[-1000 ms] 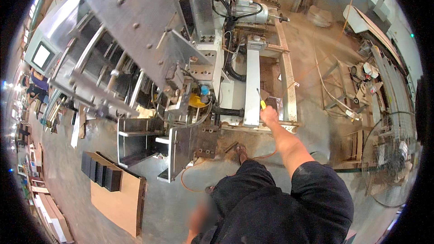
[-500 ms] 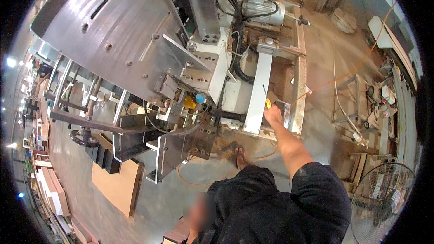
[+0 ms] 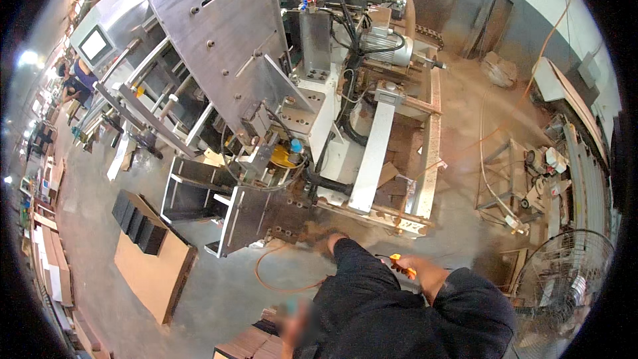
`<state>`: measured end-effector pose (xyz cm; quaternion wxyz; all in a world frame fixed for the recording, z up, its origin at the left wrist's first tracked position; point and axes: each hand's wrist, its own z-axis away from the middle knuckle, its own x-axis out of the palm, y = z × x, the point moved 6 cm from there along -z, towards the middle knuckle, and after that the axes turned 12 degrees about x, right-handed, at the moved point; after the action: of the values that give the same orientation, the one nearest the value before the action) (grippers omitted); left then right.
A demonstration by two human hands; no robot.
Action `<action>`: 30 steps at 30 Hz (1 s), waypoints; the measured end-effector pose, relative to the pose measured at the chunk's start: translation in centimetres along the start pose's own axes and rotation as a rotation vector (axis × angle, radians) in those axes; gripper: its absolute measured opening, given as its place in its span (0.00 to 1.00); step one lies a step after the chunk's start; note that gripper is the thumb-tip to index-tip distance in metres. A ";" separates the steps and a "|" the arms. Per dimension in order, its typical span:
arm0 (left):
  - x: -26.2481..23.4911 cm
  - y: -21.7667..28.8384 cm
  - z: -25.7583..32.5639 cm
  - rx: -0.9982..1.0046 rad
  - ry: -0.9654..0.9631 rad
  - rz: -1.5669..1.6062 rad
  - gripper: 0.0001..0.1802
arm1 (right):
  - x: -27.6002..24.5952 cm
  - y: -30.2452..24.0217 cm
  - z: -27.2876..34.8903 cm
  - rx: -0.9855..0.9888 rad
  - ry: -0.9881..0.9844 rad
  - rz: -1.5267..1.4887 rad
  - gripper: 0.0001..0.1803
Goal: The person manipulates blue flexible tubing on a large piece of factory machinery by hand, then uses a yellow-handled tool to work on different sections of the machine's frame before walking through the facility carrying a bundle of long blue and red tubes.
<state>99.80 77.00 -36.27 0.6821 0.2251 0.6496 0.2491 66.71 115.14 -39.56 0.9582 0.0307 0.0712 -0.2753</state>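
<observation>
My right hand [image 3: 413, 268] is closed around a yellow air blow gun [image 3: 397, 258] with a thin dark nozzle. It is held low, close to my right thigh, in front of the machine's near frame edge. Smeared by blur, my left hand [image 3: 296, 326] hangs by my left side, beside a stack of brown boards [image 3: 252, 342]. Its fingers and anything in them do not show; a teal patch appears at its top. Ahead of me stands a machine with a large tilted metal plate [image 3: 219, 33] and a white beam [image 3: 373, 153]. Dust covers its frame [image 3: 430, 159].
An orange hose [image 3: 256, 269] curls over the floor by my foot. To the left, black blocks [image 3: 139, 223] lie on a brown board [image 3: 149, 276]. A caged fan [image 3: 565, 286] stands at right, near a metal stand [image 3: 498, 179]. Another person [image 3: 81, 86] is far left.
My right hand has drawn back from over the machine's white beam to beside my thigh, still gripping the blow gun. The view has shifted, and the machine's left side shows more.
</observation>
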 end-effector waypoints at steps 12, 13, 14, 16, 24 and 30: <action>-3.0 9.6 -1.6 0.535 -0.039 -2.177 0.29 | -8.5 3.1 -2.1 -0.070 0.415 0.076 0.22; -2.3 8.3 -0.8 0.551 -0.060 -2.136 0.28 | -10.3 -1.2 2.6 -0.140 0.559 0.002 0.23; -1.8 7.8 -0.7 0.547 -0.046 -2.106 0.28 | -12.7 -6.0 9.0 -0.207 0.718 -0.075 0.23; -0.7 7.6 -1.9 0.543 -0.014 -2.025 0.27 | -18.6 -12.6 14.1 -0.339 0.974 -0.258 0.28; 2.2 9.4 -7.8 0.460 0.052 -1.884 0.25 | -28.5 -35.0 27.6 -0.701 1.026 -0.269 0.21; 4.8 10.5 -11.2 0.448 0.073 -1.861 0.24 | -34.4 -35.0 26.0 -0.617 1.020 -0.307 0.22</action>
<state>88.32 87.99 -33.98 0.5273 -0.2640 0.6215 -0.5158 22.34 100.97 -9.33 0.7177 -0.1309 0.6004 -0.3276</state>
